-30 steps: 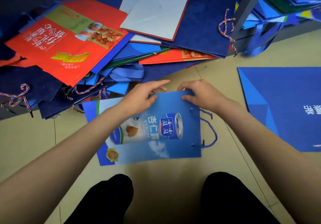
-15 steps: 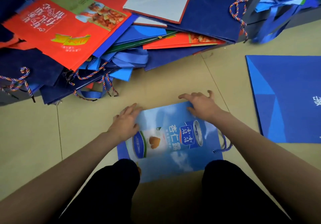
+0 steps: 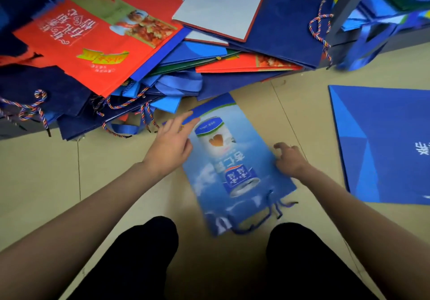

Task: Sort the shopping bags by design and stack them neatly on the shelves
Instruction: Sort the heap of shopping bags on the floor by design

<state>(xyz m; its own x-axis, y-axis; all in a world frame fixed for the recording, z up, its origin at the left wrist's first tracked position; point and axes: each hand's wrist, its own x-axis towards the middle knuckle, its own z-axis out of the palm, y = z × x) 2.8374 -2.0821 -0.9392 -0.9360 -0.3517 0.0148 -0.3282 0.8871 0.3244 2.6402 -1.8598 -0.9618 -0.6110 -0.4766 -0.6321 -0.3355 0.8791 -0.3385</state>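
Light blue bag (image 3: 235,167) lay flat on the floor (image 3: 46,178) between my knees and the pile of bags (image 3: 139,50). Print: sky-and-cloud background, a can graphic with a heart-shaped nut, dark blue band along the bottom edge, dark blue cord handles at the mouth. Image was motion-blurred, small text unreadable.

Versus half a second back: bag had been lying crosswise in front of me, can graphic sideways; now turned roughly a quarter turn. Both hands had been flat on its top edge.

Long axis now ran away from me, slightly tilted left at the far end. Handles pointed toward me, blue bottom band toward the pile.

My left hand (image 3: 172,141) pinched the far-left corner at the blue band. My right hand (image 3: 290,160) sat on the right edge, fingers curled; grip unclear. Separate dark blue bag (image 3: 384,146) lay flat on the right.
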